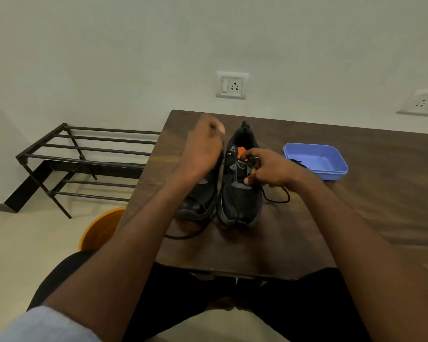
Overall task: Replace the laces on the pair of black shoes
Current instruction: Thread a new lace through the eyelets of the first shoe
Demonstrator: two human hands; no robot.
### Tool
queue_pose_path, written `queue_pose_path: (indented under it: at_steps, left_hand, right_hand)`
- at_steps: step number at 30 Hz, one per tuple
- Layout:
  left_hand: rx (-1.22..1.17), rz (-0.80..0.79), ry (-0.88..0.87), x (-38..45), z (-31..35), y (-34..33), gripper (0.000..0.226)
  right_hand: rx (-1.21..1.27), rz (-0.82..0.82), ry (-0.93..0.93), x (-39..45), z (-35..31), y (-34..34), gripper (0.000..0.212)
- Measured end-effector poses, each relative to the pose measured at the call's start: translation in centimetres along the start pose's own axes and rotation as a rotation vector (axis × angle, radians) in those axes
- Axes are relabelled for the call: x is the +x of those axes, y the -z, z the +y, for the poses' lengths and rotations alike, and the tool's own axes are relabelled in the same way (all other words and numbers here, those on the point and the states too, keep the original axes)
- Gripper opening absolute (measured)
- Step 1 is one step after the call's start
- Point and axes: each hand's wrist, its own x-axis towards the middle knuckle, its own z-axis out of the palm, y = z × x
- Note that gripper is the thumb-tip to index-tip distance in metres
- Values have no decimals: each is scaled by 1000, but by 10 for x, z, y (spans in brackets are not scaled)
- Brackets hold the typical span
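Both forearms are reaching forward over the near edge of a dark wooden table [356, 193]. The left hand [203, 149] is hovering raised above the left shoe [198, 201], fingers curled into a loose fist; it is motion-blurred, and a black lace [219, 178] is running up toward it, though whether the fingers are pinching that lace cannot be told. The right hand [269, 169] is resting on the upper of the right shoe [240, 193], thumb and forefinger curled and pinching at the lace area near the eyelets.

The two black shoes are standing side by side near the table's middle, toes toward the person. The right shoe is showing grey eyelet tabs and an orange patch inside its tongue. A lace loop [279, 196] is lying on the table just right of that shoe; another strand is trailing off the left shoe's toe.

The left shoe is largely hidden behind the left forearm. A blue tray [331, 169] to the right is holding a dark item too indistinct to identify.
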Motion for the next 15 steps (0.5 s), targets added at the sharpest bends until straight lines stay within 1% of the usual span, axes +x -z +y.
queue_pose_path:
  at_steps: [1,2,3,4,6,7,8,9,11,12,13,14,15]
  left_hand:
    - [276,-79,-56,-2,-5,-2,10]
    - [480,-171,-101,-5,-12,-5,9]
    - [604,-251,-122,-7,-19,-9,10]
    - [660,-299,-121,-9,-24,-11,11]
    - [702,-300,-145,-10,-28,-11,10]
    - [670,-283,-155,-9,-27,-10,9]
    - [579,-247,-139,-7,-24,-10,8]
    - [414,-174,-93,-7,-19,-7,9]
    - [-113,-14,76,-5,-2,2,13]
    - [-333,35,144,-3,4,7,16]
    - [-429,52,166,-2,8,10,18]
    - [-354,54,151,0,10,12,20]
    - [-139,28,108,0,8,13,20]
  right_hand:
    - [-32,-12,10,-1,0,2,68]
    - [-68,-15,21,-1,0,3,70]
    - [-97,-13,30,-2,0,4,72]
    - [-116,-14,34,-3,-1,4,73]
    - [-123,-19,35,-5,-3,4,74]
    - [-120,-16,38,-6,-4,4,74]
    - [-115,-9,41,-8,-4,4,75]
    - [-109,-2,46,-8,-4,4,76]
    - [-113,11,50,-8,-3,3,78]
    - [-121,19,51,-8,-3,3,78]
    - [-125,29,54,-8,-3,2,78]
    - [-129,35,60,-7,-4,2,76]
    - [-134,39,73,-6,-7,0,73]
